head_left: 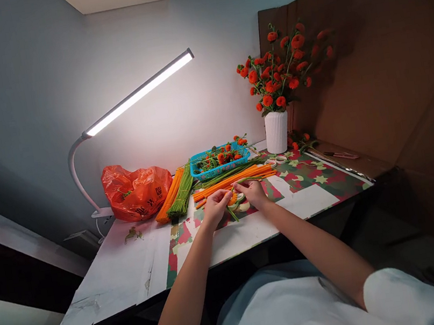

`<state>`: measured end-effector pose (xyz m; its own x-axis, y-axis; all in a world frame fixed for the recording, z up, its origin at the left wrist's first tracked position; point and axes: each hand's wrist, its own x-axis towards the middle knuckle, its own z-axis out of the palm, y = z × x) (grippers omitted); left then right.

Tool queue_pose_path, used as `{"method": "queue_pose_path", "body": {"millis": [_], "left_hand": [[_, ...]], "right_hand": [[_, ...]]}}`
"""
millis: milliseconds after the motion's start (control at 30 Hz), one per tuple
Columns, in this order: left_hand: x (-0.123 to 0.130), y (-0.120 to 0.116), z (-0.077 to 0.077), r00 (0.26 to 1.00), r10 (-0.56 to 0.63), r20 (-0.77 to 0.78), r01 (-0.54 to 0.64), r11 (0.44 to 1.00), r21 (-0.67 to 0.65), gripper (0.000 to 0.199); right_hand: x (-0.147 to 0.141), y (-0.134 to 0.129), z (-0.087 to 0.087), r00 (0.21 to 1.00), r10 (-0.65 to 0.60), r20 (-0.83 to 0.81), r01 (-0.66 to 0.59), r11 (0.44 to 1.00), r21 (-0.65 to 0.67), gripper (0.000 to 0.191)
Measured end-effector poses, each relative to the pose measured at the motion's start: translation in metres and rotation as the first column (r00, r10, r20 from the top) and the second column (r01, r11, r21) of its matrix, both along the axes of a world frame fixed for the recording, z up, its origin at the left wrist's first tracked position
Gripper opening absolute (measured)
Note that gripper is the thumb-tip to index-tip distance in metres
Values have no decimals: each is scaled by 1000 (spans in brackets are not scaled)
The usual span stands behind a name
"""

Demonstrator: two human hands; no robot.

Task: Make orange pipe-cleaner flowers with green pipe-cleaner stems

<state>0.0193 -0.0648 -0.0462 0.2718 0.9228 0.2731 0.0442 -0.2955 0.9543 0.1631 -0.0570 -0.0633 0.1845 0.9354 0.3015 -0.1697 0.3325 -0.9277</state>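
Observation:
My left hand (pixel 216 206) pinches the edge of a small orange pipe-cleaner flower (pixel 233 199) just above the table's near part. Close on its right, my right hand (pixel 252 192) is closed with thumb and forefinger together on a green pipe cleaner (pixel 251 178), whose length sticks out past the fingers. A short green end (pixel 233 214) hangs below the flower. The exact join between flower and green piece is too small to make out. Loose orange pipe cleaners (pixel 215 189) lie right behind both hands.
Behind lie a green bundle (pixel 181 197), an orange bundle (pixel 170 196) and a blue basket (pixel 222 169) of flowers. A red plastic bag (pixel 136 193) and clamp lamp (pixel 137 95) stand left. Tape rolls (pixel 281 159), pliers (pixel 340 155) and a white vase (pixel 277 132) of orange flowers are right.

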Motion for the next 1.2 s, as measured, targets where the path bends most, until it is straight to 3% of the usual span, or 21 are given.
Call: {"method": "queue_pose_path", "body": {"millis": [633, 1033, 1200], "left_hand": [[2, 7, -12, 998, 23, -53, -21, 999, 41, 35], [-7, 0, -8, 998, 69, -8, -69, 998, 4, 37], [-9, 4, -12, 995, 94, -32, -94, 996, 14, 39]], "right_hand": [[1, 2, 1, 984, -157, -80, 152, 986, -67, 39], [-2, -9, 6, 989, 88, -115, -101, 989, -112, 38], [-3, -9, 4, 989, 95, -114, -107, 989, -100, 31]]}}
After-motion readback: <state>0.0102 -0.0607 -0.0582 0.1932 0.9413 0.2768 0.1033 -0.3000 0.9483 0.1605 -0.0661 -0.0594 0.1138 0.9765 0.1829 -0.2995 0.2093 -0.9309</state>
